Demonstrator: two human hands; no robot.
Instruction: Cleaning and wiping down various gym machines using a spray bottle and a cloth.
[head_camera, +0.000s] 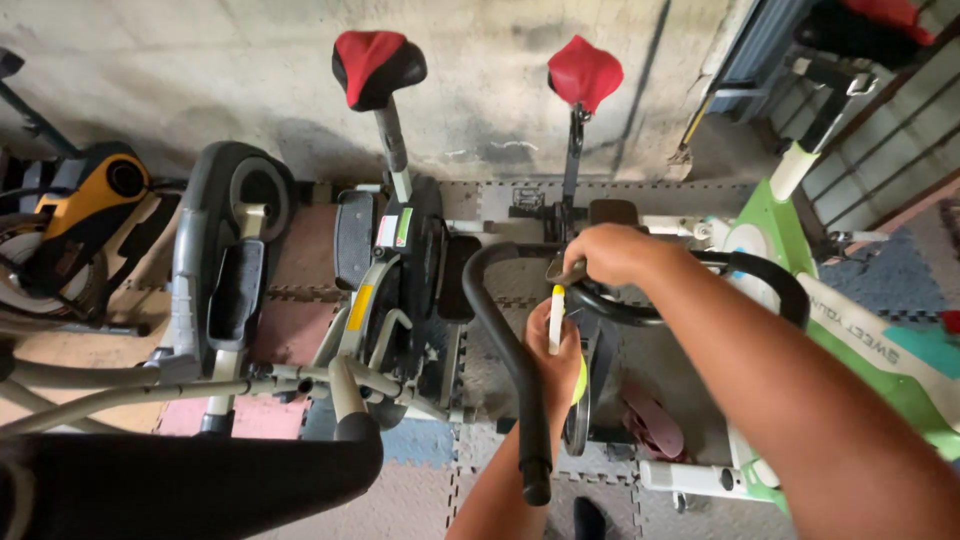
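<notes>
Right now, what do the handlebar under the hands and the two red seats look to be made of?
Handlebar: likely metal tube under matte black foam or rubber, judging by its soft, dull surface. Red seats: glossy red covering, probably vinyl or fabric; the wrinkles suggest a loose cover.

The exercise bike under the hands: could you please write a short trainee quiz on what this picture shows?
1. True or false: the right hand rests on the black handlebar.
2. What colour are the two saddles: A blue, B red, C white?
3. What does the left hand hold?

Key: 1 true. 2 B; the other saddle is red with black. 3 A thin white and yellow tool; its kind cannot be told.
</notes>
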